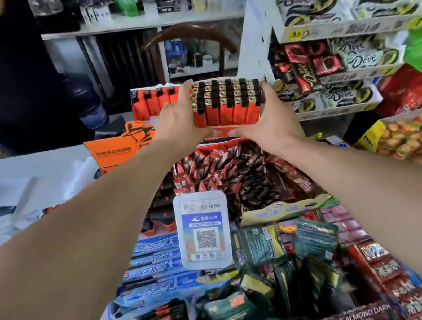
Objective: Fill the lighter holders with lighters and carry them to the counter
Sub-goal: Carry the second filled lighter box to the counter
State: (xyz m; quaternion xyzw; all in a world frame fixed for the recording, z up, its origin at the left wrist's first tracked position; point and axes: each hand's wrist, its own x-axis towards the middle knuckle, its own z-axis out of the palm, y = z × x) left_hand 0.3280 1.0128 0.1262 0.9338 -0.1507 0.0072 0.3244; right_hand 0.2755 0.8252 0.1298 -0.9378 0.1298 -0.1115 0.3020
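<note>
From the head camera, both hands hold a full lighter holder (227,106) up in the air, far from the body and over the goods on the counter. The left hand (179,119) grasps its left side, thumb up along the top corner, and the right hand (267,119) grasps its right side and lower edge. The holder is packed with rows of orange lighters with black and gold tops, with no gap showing, so the filling of this one looks done. Just behind it on the left stands a second holder (157,101), also showing a row of orange lighters; how full it is cannot be told. What seems left is to set the held one down.

An orange display card (121,147) stands near the left, on the white counter (25,174). Under the holder lies a heap of red and dark snack packets (234,172), and nearer still a QR code stand (204,230) and blue packets (152,267). On the right, shelves of Dove chocolate boxes (354,57) crowd close. Free room to put the holder down looks scarce among all these goods.
</note>
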